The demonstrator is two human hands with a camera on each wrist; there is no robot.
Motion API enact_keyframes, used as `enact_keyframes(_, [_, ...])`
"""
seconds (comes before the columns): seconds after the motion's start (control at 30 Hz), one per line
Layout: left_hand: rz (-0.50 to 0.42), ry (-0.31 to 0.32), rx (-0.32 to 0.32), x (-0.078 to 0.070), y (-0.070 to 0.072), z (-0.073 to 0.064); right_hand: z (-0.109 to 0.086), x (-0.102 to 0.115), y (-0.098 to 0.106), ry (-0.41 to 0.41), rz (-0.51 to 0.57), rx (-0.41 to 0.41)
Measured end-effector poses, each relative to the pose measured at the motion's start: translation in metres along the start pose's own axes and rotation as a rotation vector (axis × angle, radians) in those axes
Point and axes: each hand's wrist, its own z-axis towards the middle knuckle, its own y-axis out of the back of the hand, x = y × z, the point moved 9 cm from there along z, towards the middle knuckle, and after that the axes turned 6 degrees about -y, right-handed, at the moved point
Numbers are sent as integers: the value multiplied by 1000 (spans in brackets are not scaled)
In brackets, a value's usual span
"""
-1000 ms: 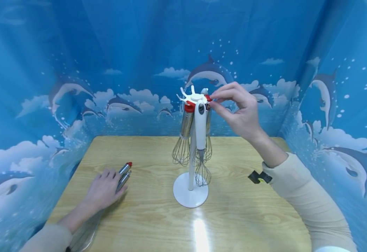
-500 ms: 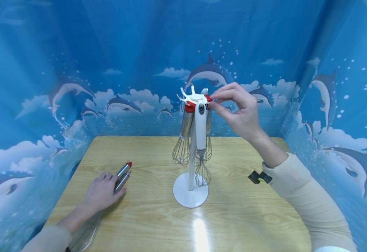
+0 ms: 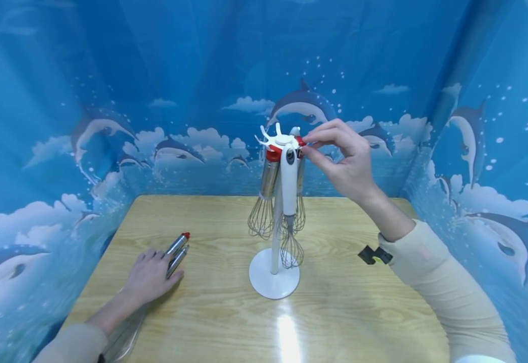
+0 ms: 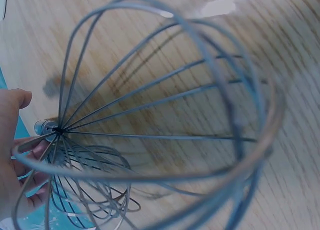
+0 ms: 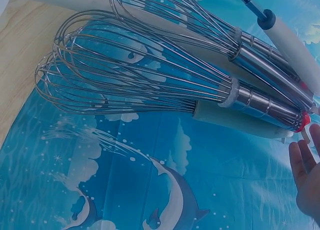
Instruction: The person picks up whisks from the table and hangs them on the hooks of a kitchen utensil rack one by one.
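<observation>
A white stand (image 3: 274,282) with curved hooks holds several whisks. My right hand (image 3: 347,156) is raised beside its top, pinching the red end (image 3: 301,141) of a steel-handled whisk (image 5: 260,107) between thumb and fingers. In front hangs a white-handled whisk (image 3: 289,184); left of it is another steel whisk (image 3: 269,179) with a red end. At the left of the table, my left hand (image 3: 150,277) rests by two steel whisk handles (image 3: 177,244), thumb spread away from relaxed fingers. The left wrist view shows their wire loops (image 4: 165,92) large; the forearm partly covers them in the head view.
The wooden table (image 3: 218,322) carries the stand near its middle. A blue dolphin-print curtain (image 3: 200,60) surrounds the table at the back and both sides. A small black device (image 3: 375,255) sits at the right sleeve.
The left hand has shifted slightly back along the whisk handles, showing more of them. The right hand and the hanging whisks have stayed in place.
</observation>
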Motion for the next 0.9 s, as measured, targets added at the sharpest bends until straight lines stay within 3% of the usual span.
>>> enact_keyframes(0.43, [33,-38,-28,-7,-3,-1,0,0,0,2,-3,-4])
enact_keyframes(0.9, [41,-79,2,-27,-3,1,0,1,0,4,-2,-8])
